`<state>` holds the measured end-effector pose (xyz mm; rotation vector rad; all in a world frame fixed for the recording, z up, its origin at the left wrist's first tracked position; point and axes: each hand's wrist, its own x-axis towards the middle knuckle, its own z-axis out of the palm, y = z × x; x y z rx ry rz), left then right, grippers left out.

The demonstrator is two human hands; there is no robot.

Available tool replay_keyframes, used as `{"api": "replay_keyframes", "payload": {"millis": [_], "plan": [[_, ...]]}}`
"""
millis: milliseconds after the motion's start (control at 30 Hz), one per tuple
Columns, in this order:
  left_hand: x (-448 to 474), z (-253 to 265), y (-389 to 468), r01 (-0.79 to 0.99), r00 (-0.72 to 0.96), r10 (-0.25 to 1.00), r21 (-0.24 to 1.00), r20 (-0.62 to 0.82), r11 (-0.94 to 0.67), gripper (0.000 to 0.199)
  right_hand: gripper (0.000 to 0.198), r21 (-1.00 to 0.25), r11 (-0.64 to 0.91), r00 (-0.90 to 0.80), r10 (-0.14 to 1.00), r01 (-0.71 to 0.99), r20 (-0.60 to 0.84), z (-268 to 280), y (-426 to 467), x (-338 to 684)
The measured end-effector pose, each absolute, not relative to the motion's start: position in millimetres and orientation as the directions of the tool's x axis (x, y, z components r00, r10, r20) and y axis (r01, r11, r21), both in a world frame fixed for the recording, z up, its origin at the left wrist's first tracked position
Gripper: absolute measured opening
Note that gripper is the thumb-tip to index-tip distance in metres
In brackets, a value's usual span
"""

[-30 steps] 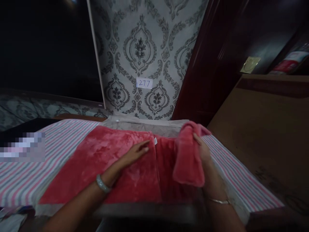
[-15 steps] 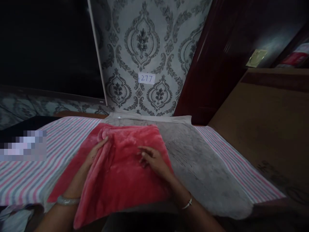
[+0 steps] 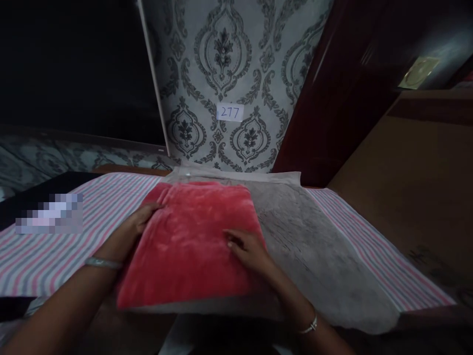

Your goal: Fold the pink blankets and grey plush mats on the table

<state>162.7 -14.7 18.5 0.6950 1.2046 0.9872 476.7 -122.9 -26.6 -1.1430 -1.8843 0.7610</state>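
A red plush cloth (image 3: pixel 199 246), folded into a rough rectangle, lies on a grey plush cloth (image 3: pixel 306 246). At its left edge my left hand (image 3: pixel 145 217) is closed on the red fabric near the far corner, the fingers partly hidden by the fold. My right hand (image 3: pixel 248 249) rests on or just above the right side of the red cloth. Its fingers are loosely bent, with a gap between thumb and forefinger and nothing in them.
Beneath lies a striped cloth (image 3: pixel 373 246). A dark screen (image 3: pixel 74 74) stands at the back left, a cardboard box (image 3: pixel 414 182) at the right. A paper marked 277 (image 3: pixel 229 112) is on the patterned wall. A blurred patch (image 3: pixel 51 214) covers something at the left.
The raised left fold of the red cloth has come down flatter and lined up with the stack. My left hand stays at that edge; my right fingers have curled slightly. The view has shifted a little.
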Motion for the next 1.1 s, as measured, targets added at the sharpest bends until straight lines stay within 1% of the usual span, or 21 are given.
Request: {"api": "replay_keyframes", "payload": {"millis": [33, 67, 133, 200, 233, 300, 367, 400, 467, 533, 567, 667, 700, 733, 800, 867, 900, 967, 1033, 1100], "plan": [[162.4, 16.8, -21.9, -0.194, 0.063, 0.911, 0.890, -0.409, 0.413, 0.062, 0.040, -0.792, 0.415, -0.289, 0.905, 0.448, 0.311, -25.6, -121.8, 478.4], [161.9, 14.2, -30.6, -0.137, 0.053, 0.934, 0.924, -0.353, 0.357, 0.067, 0.040, -0.778, 0.429, -0.283, 0.901, 0.459, 0.330, -24.1, -120.7, 480.2], [160.5, 5.5, -50.2, -0.002, -0.028, 0.982, 0.982, -0.188, 0.189, 0.079, 0.042, -0.729, 0.478, -0.271, 0.878, 0.491, 0.394, -21.1, -119.0, 482.1], [158.1, -6.8, -67.7, 0.220, -0.115, 0.993, 0.975, -0.017, 0.043, 0.089, 0.046, -0.660, 0.505, -0.295, 0.862, 0.556, 0.411, -21.0, -119.0, 480.0], [156.6, -12.8, -73.9, 0.341, -0.108, 0.992, 0.940, 0.063, -0.022, 0.089, 0.049, -0.623, 0.500, -0.321, 0.865, 0.601, 0.385, -22.3, -119.8, 477.5], [153.7, -20.8, -79.6, 0.539, -0.033, 0.980, 0.829, 0.194, -0.146, 0.077, 0.053, -0.551, 0.463, -0.372, 0.886, 0.694, 0.276, -25.7, -122.3, 471.2], [151.7, -22.0, -76.7, 0.658, 0.037, 0.959, 0.715, 0.282, -0.236, 0.067, 0.055, -0.500, 0.443, -0.408, 0.894, 0.744, 0.184, -26.1, -124.8, 465.3], [151.1, -21.1, -73.0, 0.697, 0.055, 0.946, 0.666, 0.319, -0.265, 0.066, 0.055, -0.489, 0.450, -0.420, 0.890, 0.747, 0.178, -24.4, -125.4, 463.2], [150.6, -20.8, -63.9, 0.756, 0.076, 0.925, 0.583, 0.372, -0.296, 0.069, 0.055, -0.471, 0.497, -0.433, 0.867, 0.729, 0.246, -19.0, -124.8, 461.0], [149.7, -25.8, -56.5, 0.805, 0.100, 0.926, 0.518, 0.363, -0.290, 0.069, 0.057, -0.438, 0.515, -0.416, 0.856, 0.737, 0.306, -15.5, -121.9, 461.1], [148.7, -29.7, -54.4, 0.827, 0.111, 0.933, 0.488, 0.341, -0.277, 0.068, 0.058, -0.419, 0.490, -0.397, 0.870, 0.765, 0.293, -15.9, -120.1, 461.8], [146.1, -34.2, -54.6, 0.892, 0.135, 0.952, 0.385, 0.275, -0.237, 0.062, 0.061, -0.363, 0.383, -0.360, 0.924, 0.849, 0.132, -24.0, -114.7, 466.1], [147.2, -30.1, -55.8, 0.912, 0.129, 0.950, 0.342, 0.285, -0.227, 0.061, 0.061, -0.353, 0.372, -0.364, 0.927, 0.858, 0.092, -26.3, -112.6, 467.6], [150.4, -22.8, -56.9, 0.929, 0.124, 0.940, 0.297, 0.317, -0.223, 0.060, 0.061, -0.352, 0.379, -0.375, 0.923, 0.856, 0.081, -26.6, -109.9, 468.5], [165.8, -1.3, -56.6, 0.943, 0.154, 0.901, 0.213, 0.406, -0.257, 0.061, 0.060, -0.366, 0.414, -0.386, 0.910, 0.834, 0.149, -19.7, -101.3, 467.6], [192.5, 21.2, -50.0, 0.926, 0.246, 0.858, 0.153, 0.450, -0.345, 0.060, 0.059, -0.374, 0.432, -0.354, 0.898, 0.821, 0.259, -4.7, -86.6, 462.3], [208.3, 29.6, -43.9, 0.914, 0.292, 0.852, 0.136, 0.435, -0.382, 0.060, 0.058, -0.373, 0.422, -0.321, 0.897, 0.826, 0.303, 3.5, -77.1, 458.5], [238.1, 35.9, -26.8, 0.909, 0.343, 0.875, 0.113, 0.343, -0.401, 0.060, 0.058, -0.366, 0.360, -0.240, 0.912, 0.858, 0.332, 14.9, -55.5, 451.3], [258.0, 26.8, -6.9, 0.924, 0.347, 0.911, 0.086, 0.224, -0.373, 0.062, 0.059, -0.343, 0.281, -0.176, 0.936, 0.896, 0.306, 13.7, -34.0, 448.6], [264.1, 5.8, 10.5, 0.935, 0.338, 0.928, 0.057, 0.154, -0.350, 0.063, 0.058, -0.312, 0.216, -0.137, 0.957, 0.925, 0.256, -1.1, -16.4, 453.4]]}}
